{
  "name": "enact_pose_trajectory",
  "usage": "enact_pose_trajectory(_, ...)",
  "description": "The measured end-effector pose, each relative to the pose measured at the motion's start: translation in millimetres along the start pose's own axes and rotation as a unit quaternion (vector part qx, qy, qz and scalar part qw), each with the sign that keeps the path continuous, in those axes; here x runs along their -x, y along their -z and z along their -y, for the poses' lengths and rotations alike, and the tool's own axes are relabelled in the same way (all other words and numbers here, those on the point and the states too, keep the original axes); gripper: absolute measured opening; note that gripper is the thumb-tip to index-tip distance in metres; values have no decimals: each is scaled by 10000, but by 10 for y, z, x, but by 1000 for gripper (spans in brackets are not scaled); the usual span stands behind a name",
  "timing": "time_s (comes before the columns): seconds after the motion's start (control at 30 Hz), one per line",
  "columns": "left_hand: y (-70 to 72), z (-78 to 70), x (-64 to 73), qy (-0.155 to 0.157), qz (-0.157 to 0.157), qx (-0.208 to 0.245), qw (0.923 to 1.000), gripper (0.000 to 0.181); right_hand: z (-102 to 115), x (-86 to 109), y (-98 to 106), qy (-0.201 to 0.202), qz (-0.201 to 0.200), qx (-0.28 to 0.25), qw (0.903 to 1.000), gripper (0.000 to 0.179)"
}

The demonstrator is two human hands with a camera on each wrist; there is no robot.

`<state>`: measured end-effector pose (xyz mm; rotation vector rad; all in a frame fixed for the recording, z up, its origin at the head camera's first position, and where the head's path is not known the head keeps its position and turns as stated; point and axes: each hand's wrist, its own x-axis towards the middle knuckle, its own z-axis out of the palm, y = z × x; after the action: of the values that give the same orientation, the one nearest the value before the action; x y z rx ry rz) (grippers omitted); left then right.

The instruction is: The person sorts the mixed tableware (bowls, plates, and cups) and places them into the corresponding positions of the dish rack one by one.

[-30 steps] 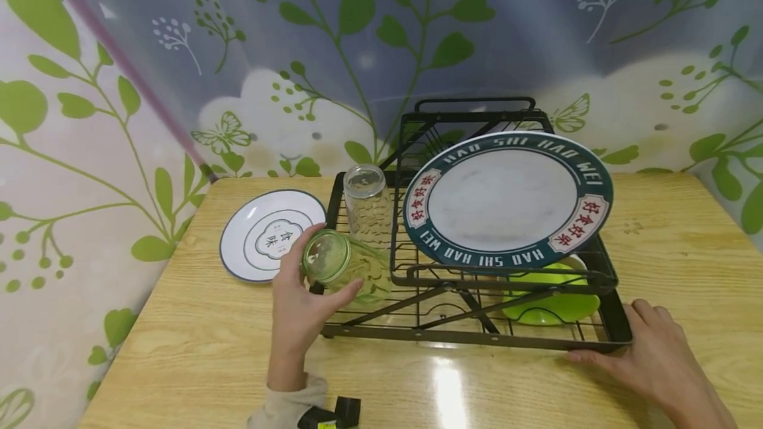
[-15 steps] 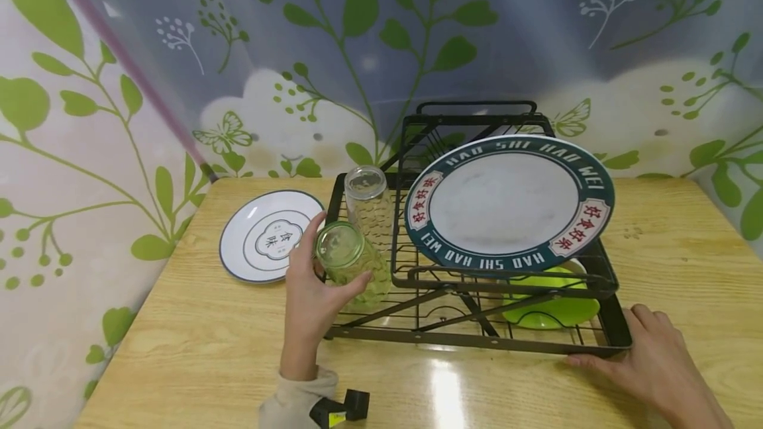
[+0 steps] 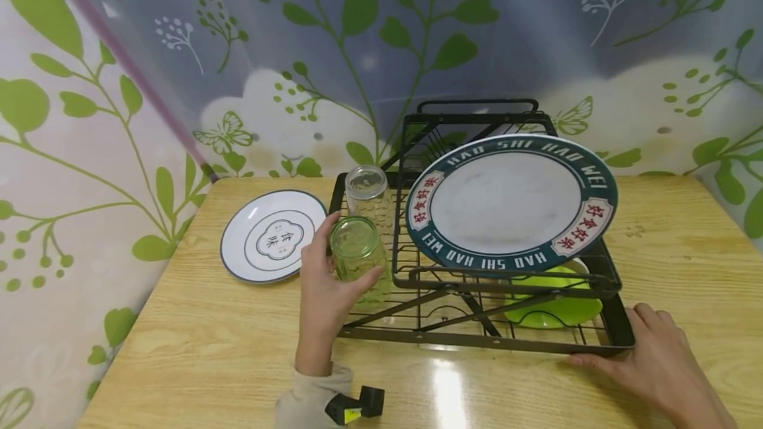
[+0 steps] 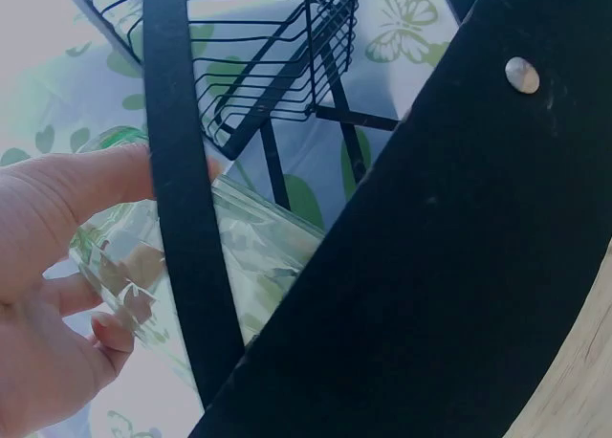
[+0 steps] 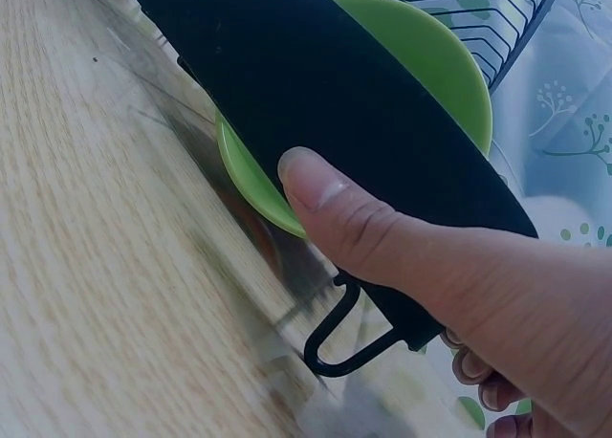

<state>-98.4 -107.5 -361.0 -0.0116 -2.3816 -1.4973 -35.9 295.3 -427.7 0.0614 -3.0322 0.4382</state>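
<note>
My left hand (image 3: 328,293) holds a green glass tumbler (image 3: 359,250) with fingers and thumb around its sides. The tumbler is bottom up over the front left of the black dish rack (image 3: 489,341). In the left wrist view, rack bars partly hide the tumbler (image 4: 120,275); whether its mouth touches the wires I cannot tell. Just behind it a clear glass tumbler (image 3: 365,184) stands upside down on the lower tier. My right hand (image 3: 670,359) grips the rack's front right corner. The right wrist view shows its thumb (image 5: 335,204) lying on the black rim.
A large white plate (image 3: 507,200) with a dark green lettered rim rests on the rack's upper tier. Below it is a bright green dish (image 3: 551,313), with a white edge behind. Left of the rack, a blue-rimmed white plate (image 3: 244,237) lies on the wooden table (image 3: 197,349).
My left hand has moved right with the green tumbler, which has gone from tilted to nearly upright, bottom up. The right hand has stayed at the rack's corner.
</note>
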Motion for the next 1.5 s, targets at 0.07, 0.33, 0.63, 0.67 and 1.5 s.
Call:
enact_pose_trajectory(0.07, -17, -9, 0, -42, -17, -63, 10000, 93, 2, 1, 1, -10, 25, -7, 10000, 106)
enact_pose_trajectory(0.33, -50, 41, -19, -224, -101, -229, 9994, 89, 2, 1, -4, 57, -31, 0, 10000, 106)
enact_pose_trajectory(0.63, -68, 74, -29, -143, -118, -203, 9996, 88, 3, 18, -18, 145, -167, -27, 9998, 104)
enact_pose_trajectory(0.67, -69, 75, -31, -141, -120, -201, 9996, 88, 3, 18, -17, 144, -168, -37, 9997, 104)
enact_pose_trajectory(1.5, -78, 69, -28, -175, -248, -36, 9995, 89, 8, 27, -15, 137, -233, 90, 9996, 104)
